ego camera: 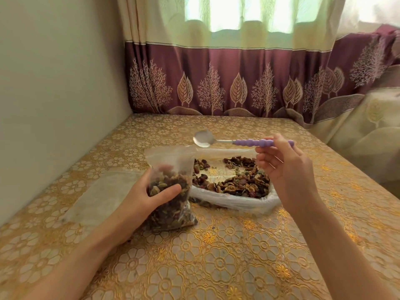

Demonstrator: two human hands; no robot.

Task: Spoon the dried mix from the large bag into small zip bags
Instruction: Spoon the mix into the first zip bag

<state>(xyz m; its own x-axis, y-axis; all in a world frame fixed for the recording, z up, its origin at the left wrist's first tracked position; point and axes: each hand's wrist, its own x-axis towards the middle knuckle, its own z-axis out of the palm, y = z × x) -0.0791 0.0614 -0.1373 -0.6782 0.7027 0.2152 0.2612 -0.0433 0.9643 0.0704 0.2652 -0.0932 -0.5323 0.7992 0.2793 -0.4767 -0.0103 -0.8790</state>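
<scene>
Two flat, empty-looking clear bags (pixel 104 195) lie on the tablecloth (pixel 216 256) to the left of the large bag (pixel 233 200), and a draught or a brushing forearm could slide them out of reach. Nearer the large bag, touching its left edge, stands the small zip bag (pixel 171 191), already well filled with dried mix. The left hand (pixel 147 198) grips it round the middle, thumb across the front and fingers curled behind. Its mouth stands open and floppy above the hand; if the grip squeezes harder or the bag tips, the mix could spill over the top, and a loose grip would let it slump sideways.

Just right of it, the large bag lies open with its rim rolled down and the dried mix (pixel 240 182) spread thin inside. That shallow layer makes scooping awkward, so pieces may be pushed over the low rim.

Above the large bag's far edge hovers the spoon (pixel 202 140), its bowl empty. The right hand (pixel 283 169) pinches its purple handle between thumb and fingertips; such a light hold could let a loaded spoon roll.
</scene>
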